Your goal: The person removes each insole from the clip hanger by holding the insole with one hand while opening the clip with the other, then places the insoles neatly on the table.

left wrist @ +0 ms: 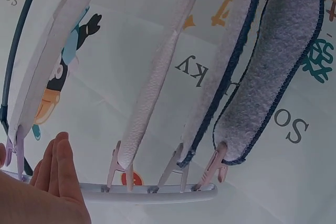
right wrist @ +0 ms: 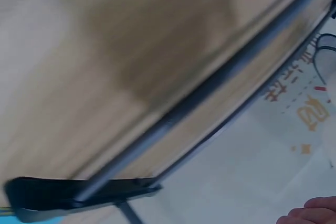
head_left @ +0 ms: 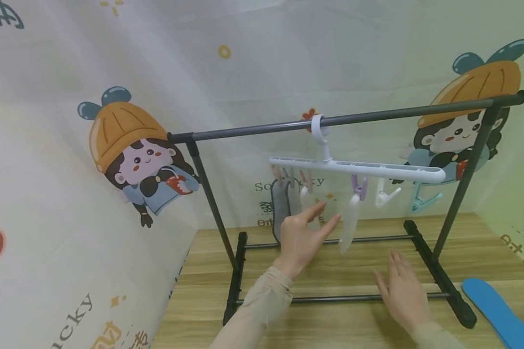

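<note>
**What is at the centre?**
A white plastic clip hanger [head_left: 380, 169], its hook over the dark grey metal rail [head_left: 253, 130] of a stand, presumably so that its load hangs free.

**What does it carry?**
Below its left end are a fuzzy grey sole-shaped pad with dark edging [left wrist: 273, 61], a paler dark-edged pad [left wrist: 218, 82] and a thin whitish pad [left wrist: 152, 98]. Small pink and grey plastic clips [left wrist: 214, 167] pinch each by one end, probably to space them apart. Right of the hanger's middle, a purple plastic clip [head_left: 359, 186] holds a whitish strip [head_left: 351, 225]. Nearer its right end, a white plastic clip [head_left: 381, 198] and a teal plastic clip [head_left: 417, 206] hold nothing.

**And the hands?**
The left hand [head_left: 303, 237] is below the hanger's middle, fingers straight, thumb apart, gripping nothing; I cannot tell whether it touches a pad. The right hand [head_left: 403, 293], lower, under the hanger's right half, has straight fingers together, thumb apart, also gripping nothing.

**Farther out?**
Beneath the hanger is a wood-grain table [head_left: 340, 271]. The stand's long black feet [head_left: 451, 286] likely steady it. Below and right of the hanger lies a flat blue sole-shaped piece [head_left: 502, 310]. Behind it hangs pale printed cloth [head_left: 244, 29].
</note>
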